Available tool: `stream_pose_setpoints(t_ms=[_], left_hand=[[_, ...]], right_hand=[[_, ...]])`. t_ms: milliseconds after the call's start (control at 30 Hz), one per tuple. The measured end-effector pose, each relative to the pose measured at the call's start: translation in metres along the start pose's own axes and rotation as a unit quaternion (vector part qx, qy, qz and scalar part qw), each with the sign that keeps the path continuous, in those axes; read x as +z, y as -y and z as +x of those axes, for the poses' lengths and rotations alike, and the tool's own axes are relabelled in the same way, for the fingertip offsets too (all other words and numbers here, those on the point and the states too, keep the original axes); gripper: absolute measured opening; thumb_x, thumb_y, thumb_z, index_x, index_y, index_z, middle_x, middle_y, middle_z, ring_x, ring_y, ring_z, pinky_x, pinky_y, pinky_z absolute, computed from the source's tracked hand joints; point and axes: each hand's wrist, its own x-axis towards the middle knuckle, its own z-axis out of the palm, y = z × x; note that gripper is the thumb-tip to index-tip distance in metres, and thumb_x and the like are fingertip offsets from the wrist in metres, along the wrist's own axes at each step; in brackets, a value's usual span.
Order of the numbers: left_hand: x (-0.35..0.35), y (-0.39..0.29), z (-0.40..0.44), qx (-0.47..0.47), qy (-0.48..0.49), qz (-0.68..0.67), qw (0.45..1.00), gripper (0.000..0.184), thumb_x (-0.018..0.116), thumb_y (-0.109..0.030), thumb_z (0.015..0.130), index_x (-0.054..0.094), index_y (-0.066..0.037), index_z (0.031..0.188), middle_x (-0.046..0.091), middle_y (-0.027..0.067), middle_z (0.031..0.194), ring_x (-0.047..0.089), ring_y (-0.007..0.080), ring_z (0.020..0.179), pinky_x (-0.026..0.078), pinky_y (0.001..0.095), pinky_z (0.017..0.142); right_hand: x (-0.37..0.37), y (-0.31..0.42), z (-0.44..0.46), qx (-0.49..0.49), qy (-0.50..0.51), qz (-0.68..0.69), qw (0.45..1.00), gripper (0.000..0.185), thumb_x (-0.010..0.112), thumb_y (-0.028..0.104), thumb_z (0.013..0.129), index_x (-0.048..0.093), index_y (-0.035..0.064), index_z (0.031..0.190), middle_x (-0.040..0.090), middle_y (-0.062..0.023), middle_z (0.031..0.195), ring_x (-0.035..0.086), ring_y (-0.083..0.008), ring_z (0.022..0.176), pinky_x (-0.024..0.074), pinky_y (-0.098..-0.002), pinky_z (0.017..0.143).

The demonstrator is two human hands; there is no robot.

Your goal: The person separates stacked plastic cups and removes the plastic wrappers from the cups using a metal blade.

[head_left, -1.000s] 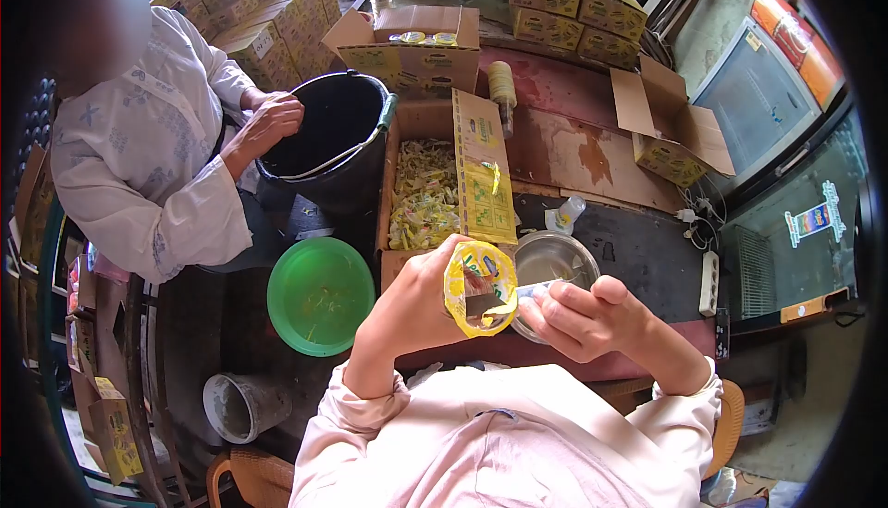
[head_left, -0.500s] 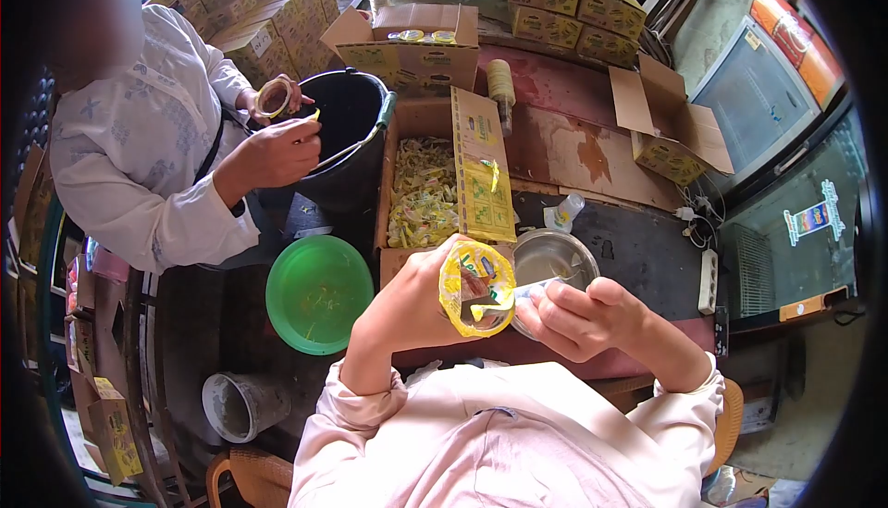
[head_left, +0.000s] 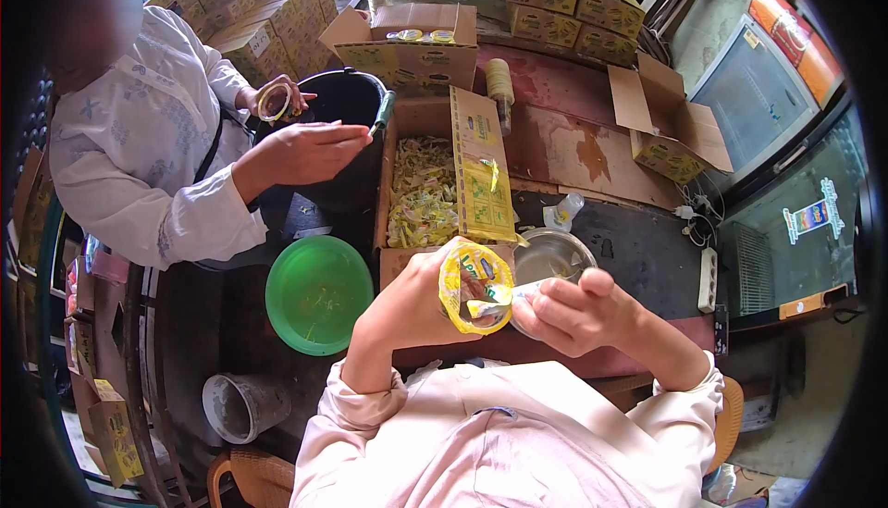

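My left hand [head_left: 421,291] is closed around a plastic cup [head_left: 481,321] whose yellow printed film lid [head_left: 477,263] faces up. Part of the lid is torn open, and something brownish shows inside. In my right hand [head_left: 569,312], fingers pinch a thin pale strip [head_left: 527,291] reaching to the cup's opening; whether it is peeled film or a slim tool, I cannot tell. Beneath my hands sits a metal bowl [head_left: 585,258]. Just beyond the cup stands a carton [head_left: 381,189] full of film scraps [head_left: 421,193].
To the left, a person's hand [head_left: 310,149] is over a black bucket [head_left: 356,189], the other holding a cup [head_left: 274,101]. Nearby are a green basin [head_left: 319,346] and a grey pail [head_left: 231,408]. Stacked cups [head_left: 499,82], an open carton [head_left: 666,152] and a power strip [head_left: 708,279] lie beyond.
The pale strip and my right hand have shifted slightly left, over the cup's opening. The other person's nearer hand has moved right over the bucket, with its fingers straightened.
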Motion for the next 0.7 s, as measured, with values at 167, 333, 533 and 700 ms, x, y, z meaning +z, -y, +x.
stream_pose_setpoints(t_ms=[167,333,533,700], left_hand=[[-0.011,0.013,-0.002,-0.038,-0.108,0.062,0.991,0.056,0.081,-0.013,0.057,0.050,0.002,0.101,0.062,0.0110,0.086,0.064,0.0205,0.077,0.050,0.0280,0.069],[-0.013,0.020,-0.012,-0.037,-0.204,0.060,0.976,0.059,0.082,-0.013,0.055,0.048,-0.001,0.101,0.062,0.0099,0.087,0.064,0.0207,0.078,0.050,0.0285,0.071],[-0.012,0.016,-0.023,-0.028,-0.224,0.075,0.971,0.062,0.083,-0.013,0.054,0.047,-0.002,0.103,0.062,0.0101,0.088,0.064,0.0232,0.080,0.050,0.0296,0.070],[-0.008,0.015,-0.025,-0.035,-0.222,0.085,0.971,0.062,0.082,-0.014,0.055,0.047,-0.003,0.105,0.061,0.0111,0.091,0.062,0.0249,0.082,0.049,0.0322,0.071]], right_hand=[[-0.012,-0.012,-0.003,0.155,0.012,0.085,0.984,0.013,0.063,0.010,0.066,0.062,0.0149,0.078,0.049,0.0066,0.067,0.052,-0.0076,0.067,0.0227,-0.0316,0.068],[0.027,-0.007,-0.042,0.392,0.016,0.257,0.883,0.016,0.069,0.006,0.064,0.064,0.0135,0.077,0.057,0.0038,0.064,0.055,-0.0089,0.063,0.0259,-0.0313,0.072],[0.121,0.063,-0.081,0.509,0.148,0.399,0.748,0.014,0.070,0.015,0.069,0.066,0.0127,0.083,0.064,0.0006,0.073,0.060,-0.0115,0.074,0.0262,-0.0312,0.081],[0.122,0.056,-0.072,0.456,0.105,0.259,0.845,0.020,0.073,0.023,0.070,0.065,0.0130,0.085,0.061,-0.0010,0.088,0.052,-0.0151,0.091,0.0260,-0.0359,0.084]])
